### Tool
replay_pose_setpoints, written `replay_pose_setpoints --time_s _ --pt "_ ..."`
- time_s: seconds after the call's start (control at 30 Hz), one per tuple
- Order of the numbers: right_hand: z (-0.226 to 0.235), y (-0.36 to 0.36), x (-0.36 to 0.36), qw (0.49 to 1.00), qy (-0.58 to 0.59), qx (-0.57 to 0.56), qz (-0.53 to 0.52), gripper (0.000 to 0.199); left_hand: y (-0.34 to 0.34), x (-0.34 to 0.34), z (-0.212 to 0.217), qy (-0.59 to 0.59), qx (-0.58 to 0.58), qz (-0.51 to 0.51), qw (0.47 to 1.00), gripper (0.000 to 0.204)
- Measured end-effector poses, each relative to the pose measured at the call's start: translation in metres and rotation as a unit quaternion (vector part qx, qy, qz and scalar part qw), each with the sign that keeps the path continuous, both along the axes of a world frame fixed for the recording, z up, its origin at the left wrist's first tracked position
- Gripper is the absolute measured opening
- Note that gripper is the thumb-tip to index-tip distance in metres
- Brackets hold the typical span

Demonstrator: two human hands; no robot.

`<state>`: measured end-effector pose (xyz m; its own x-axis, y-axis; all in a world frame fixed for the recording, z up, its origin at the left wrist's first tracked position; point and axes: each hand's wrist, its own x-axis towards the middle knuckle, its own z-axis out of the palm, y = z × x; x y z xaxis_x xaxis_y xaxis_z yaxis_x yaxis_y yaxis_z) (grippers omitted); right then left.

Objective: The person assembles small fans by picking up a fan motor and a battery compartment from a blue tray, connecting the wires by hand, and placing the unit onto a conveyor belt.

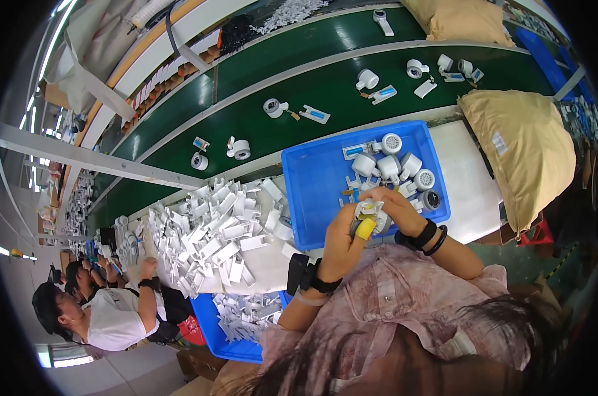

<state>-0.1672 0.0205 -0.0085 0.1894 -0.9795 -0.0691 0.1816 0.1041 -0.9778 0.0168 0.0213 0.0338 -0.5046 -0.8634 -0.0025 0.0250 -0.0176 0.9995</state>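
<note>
White part [370, 210] is pinched between both hands at frame centre, over the blue bin [312, 191] edge; left hand [342, 244] fingers closed below it, right hand [394, 206] fingers curled on top.

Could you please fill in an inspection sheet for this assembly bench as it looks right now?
Surface: white bench top beside a green conveyor belt.
Job's things: small white plastic part held over the blue plastic tray of round white housings.
Clutter: heap of flat white plastic brackets; second blue bin of them below; tan cloth bags.
Grippers: left hand, with a yellow finger cot, and right hand both grip the part.
Cables: nothing seen.
Surroundings: white parts spaced along the belt; co-worker in white top at lower left.
</note>
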Motion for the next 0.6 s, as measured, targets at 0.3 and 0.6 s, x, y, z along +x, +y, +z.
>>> replay_pose_setpoints --time_s 0.3,0.6 --pt "0.019 -0.008 0.0 0.989 0.069 -0.058 -0.117 0.035 -0.001 0.011 -0.013 0.015 0.07 0.066 0.995 0.023" --pt "0.015 -0.015 0.008 0.988 -0.029 0.04 -0.147 0.024 -0.007 -0.002 -0.018 0.033 0.116 0.04 0.992 0.021"
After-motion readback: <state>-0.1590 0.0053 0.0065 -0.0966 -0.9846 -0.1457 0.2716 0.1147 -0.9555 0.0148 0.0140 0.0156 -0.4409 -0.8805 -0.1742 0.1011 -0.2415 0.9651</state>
